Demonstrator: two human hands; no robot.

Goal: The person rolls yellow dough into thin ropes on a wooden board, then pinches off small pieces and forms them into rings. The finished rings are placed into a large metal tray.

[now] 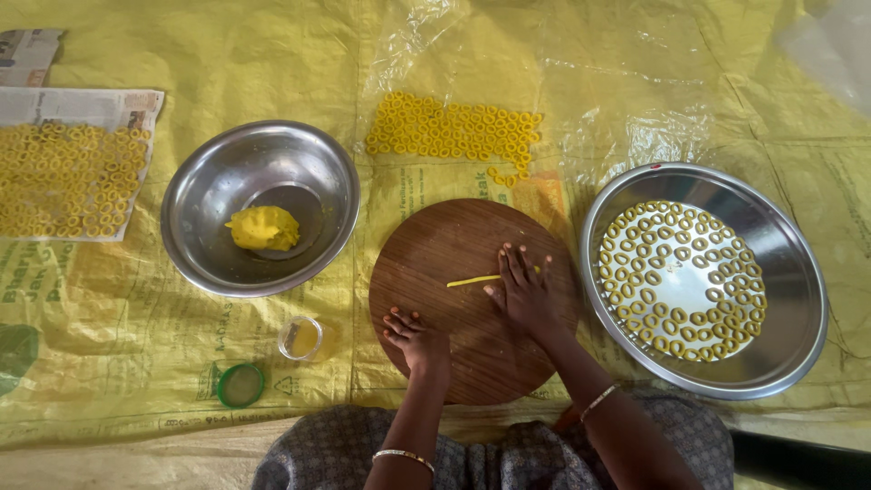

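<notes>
- Head view, nearest us: patterned grey cloth over our lap (345, 445), a bangle on each wrist.
- Our left hand (415, 338) rests on the near-left part of the round wooden board (472, 363), fingers curled under, gripping nothing.
- Our right hand (524, 289) lies flat, fingers spread and apart, pressing on the right end of the dough strand (472, 281).
- Strand sits mid-board; long axis runs left to right, tilted slightly up toward the right, free end pointing left.
- We judge it soft, light, easily torn or flattened; best lifted gently by an end with fingertips.
- Left: steel bowl (209, 181) holding a yellow dough lump (263, 227); small glass (301, 338) and green lid (240, 385) near it.
- Right: steel tray (798, 299) of dough rings (680, 281).
- Beyond: more rings on plastic sheet (454, 129) and on newspaper (91, 104).
</notes>
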